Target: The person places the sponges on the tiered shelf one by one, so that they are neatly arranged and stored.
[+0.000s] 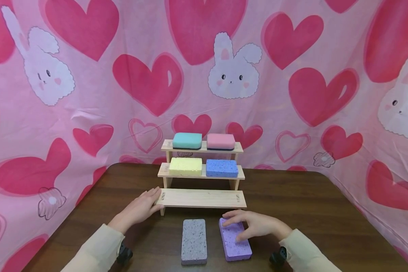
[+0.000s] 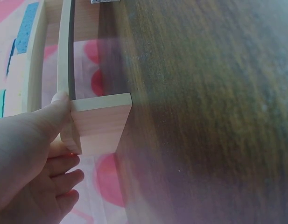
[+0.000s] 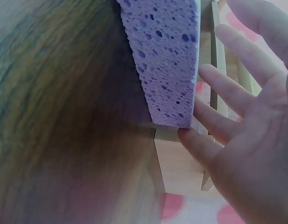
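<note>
My left hand (image 1: 137,211) holds the left end of the lowest tier of a three-tier wooden stand (image 1: 204,198). In the left wrist view the thumb (image 2: 57,109) lies at the tier's edge, with the other fingers curled on the far side. A purple sponge (image 1: 238,247) lies on the table in front of the stand. Over it is my right hand (image 1: 258,225), fingers spread and loosely bent. The right wrist view shows those fingers (image 3: 228,88) along the side of the purple sponge (image 3: 169,56), not closed round it. A grey sponge (image 1: 194,241) lies between the hands.
On the top tier sit a teal sponge (image 1: 187,140) and a pink one (image 1: 221,141). The middle tier holds a yellow sponge (image 1: 185,166) and a blue one (image 1: 222,168). Behind the dark wooden table (image 1: 292,196) hangs a pink cloth (image 1: 197,94) with hearts and rabbits.
</note>
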Demonstrator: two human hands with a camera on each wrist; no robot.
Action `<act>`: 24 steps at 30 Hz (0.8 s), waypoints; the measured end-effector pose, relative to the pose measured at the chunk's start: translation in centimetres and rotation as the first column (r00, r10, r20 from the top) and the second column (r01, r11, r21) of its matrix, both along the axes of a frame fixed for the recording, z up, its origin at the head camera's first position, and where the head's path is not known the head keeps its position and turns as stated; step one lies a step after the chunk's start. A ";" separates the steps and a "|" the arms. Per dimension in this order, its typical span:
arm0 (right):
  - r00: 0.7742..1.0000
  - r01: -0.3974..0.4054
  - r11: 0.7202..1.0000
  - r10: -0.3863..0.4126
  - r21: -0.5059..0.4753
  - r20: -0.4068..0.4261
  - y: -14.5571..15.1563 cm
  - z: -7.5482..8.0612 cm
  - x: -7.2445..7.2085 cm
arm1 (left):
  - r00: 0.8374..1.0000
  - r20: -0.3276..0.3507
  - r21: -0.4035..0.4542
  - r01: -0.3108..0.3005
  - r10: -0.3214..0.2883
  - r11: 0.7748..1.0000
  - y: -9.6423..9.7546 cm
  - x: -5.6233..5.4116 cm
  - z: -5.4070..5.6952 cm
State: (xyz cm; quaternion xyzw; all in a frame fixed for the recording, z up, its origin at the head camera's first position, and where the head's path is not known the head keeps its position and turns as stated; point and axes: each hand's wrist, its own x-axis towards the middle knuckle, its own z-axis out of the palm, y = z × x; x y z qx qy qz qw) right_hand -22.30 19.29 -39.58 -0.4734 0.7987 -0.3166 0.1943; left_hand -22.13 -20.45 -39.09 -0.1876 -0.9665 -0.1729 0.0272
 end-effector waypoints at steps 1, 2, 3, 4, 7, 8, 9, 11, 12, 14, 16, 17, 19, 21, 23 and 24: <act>1.000 0.000 1.000 0.000 0.004 -0.005 0.0 0.0 0.0 | 1.000 0.000 0.000 0.001 -0.001 1.000 0.0 0.0 0.0; 1.000 0.003 1.000 -0.002 0.010 -0.010 0.0 0.0 0.0 | 1.000 0.000 0.000 0.002 -0.002 1.000 0.0 0.0 0.0; 1.000 0.005 1.000 -0.004 0.018 -0.019 -0.1 0.0 0.0 | 1.000 -0.001 0.001 0.003 -0.003 1.000 0.0 0.0 0.0; 1.000 0.006 1.000 -0.005 0.025 -0.025 -0.1 0.0 0.0 | 1.000 -0.001 0.001 0.003 -0.003 1.000 0.0 0.0 0.0; 0.999 0.013 0.999 -0.011 0.048 -0.032 -0.1 0.0 0.0 | 1.000 -0.004 0.002 0.006 -0.006 1.000 0.0 0.0 0.0; 0.999 0.014 0.998 -0.012 0.055 -0.037 -0.1 0.0 0.0 | 1.000 -0.006 0.000 0.006 -0.006 1.000 0.0 0.0 0.0; 0.999 0.013 0.998 -0.010 0.060 -0.044 -0.1 -0.1 -0.1 | 1.000 -0.007 0.001 0.007 -0.007 1.000 0.0 0.0 0.0; 0.998 0.010 0.998 -0.007 0.064 -0.056 0.0 -0.1 -0.2 | 1.000 -0.008 0.001 0.007 -0.007 1.000 0.0 0.0 0.0; 0.998 0.008 0.998 -0.003 0.065 -0.065 0.0 -0.1 -0.2 | 1.000 -0.007 0.001 0.007 -0.007 1.000 0.0 0.0 0.0; 0.997 0.003 0.998 0.002 0.062 -0.080 0.1 -0.1 -0.2 | 1.000 -0.005 0.001 0.006 -0.006 1.000 0.0 0.0 0.0; 0.996 -0.001 0.998 0.006 0.057 -0.089 0.2 -0.1 -0.1 | 1.000 -0.003 0.002 0.004 -0.004 1.000 0.0 0.0 0.0; 0.996 -0.002 0.999 0.007 0.054 -0.091 0.2 -0.1 -0.1 | 1.000 -0.002 0.003 0.003 -0.003 1.000 0.0 0.0 0.0; 0.995 -0.007 0.999 0.011 0.044 -0.098 0.3 -0.1 -0.1 | 1.000 -0.001 0.004 0.002 -0.002 1.000 0.0 0.1 0.1; 0.995 -0.015 0.999 0.018 0.032 -0.102 0.3 -0.1 0.0 | 1.000 0.001 0.005 0.002 -0.002 1.000 0.0 0.0 0.1; 0.995 -0.026 0.999 0.028 0.022 -0.095 0.4 -0.1 0.1 | 1.000 0.000 0.003 0.000 0.000 1.000 0.0 0.1 0.1; 0.995 -0.033 0.999 0.034 0.019 -0.092 0.4 -0.1 0.1 | 1.000 -0.001 0.002 -0.001 0.001 1.000 0.0 0.1 0.0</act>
